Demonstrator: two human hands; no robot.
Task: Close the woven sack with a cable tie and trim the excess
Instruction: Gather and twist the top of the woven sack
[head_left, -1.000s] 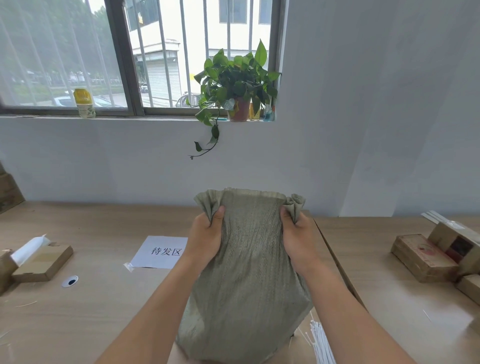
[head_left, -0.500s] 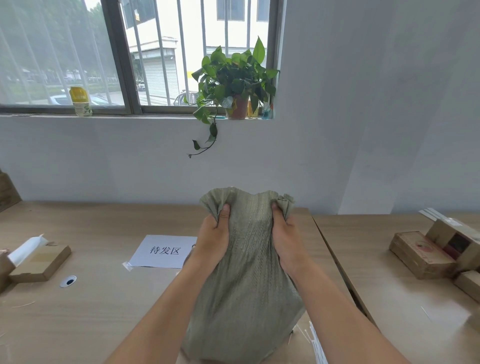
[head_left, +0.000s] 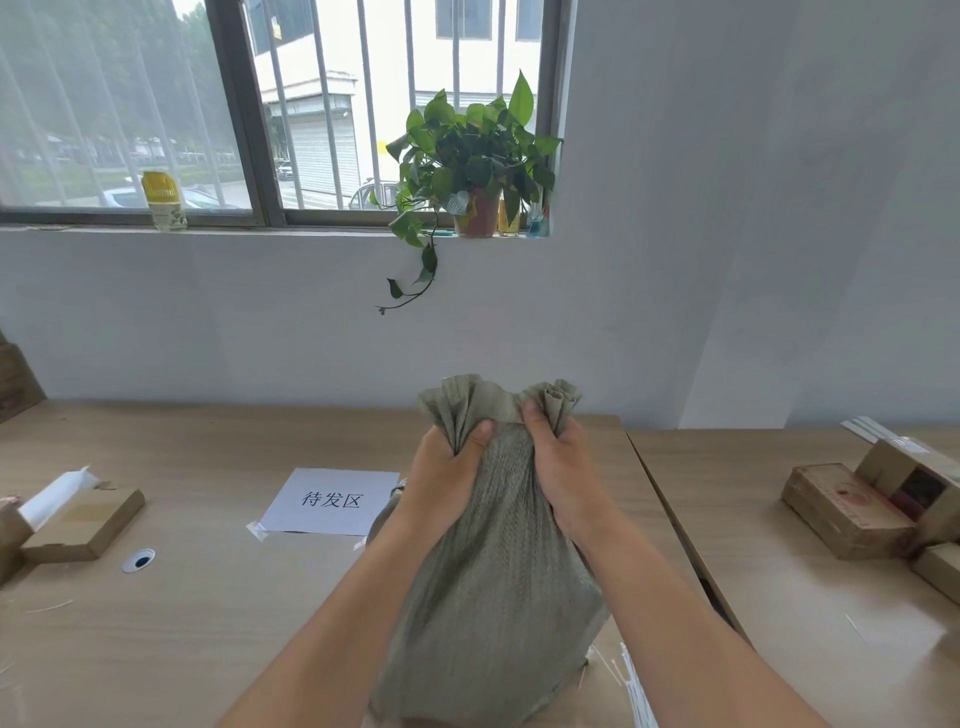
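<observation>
On the table, dead centre, the sack is standing upright, and both hands are clamping its mouth: left hand fisting the left gather, right hand squeezing the right. White cable ties are lying just beside its base, near a label sheet.

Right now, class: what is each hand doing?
Left hand: closed, gripping the woven sack at its neck.
Right hand: closed, gripping the sack's neck too.
</observation>
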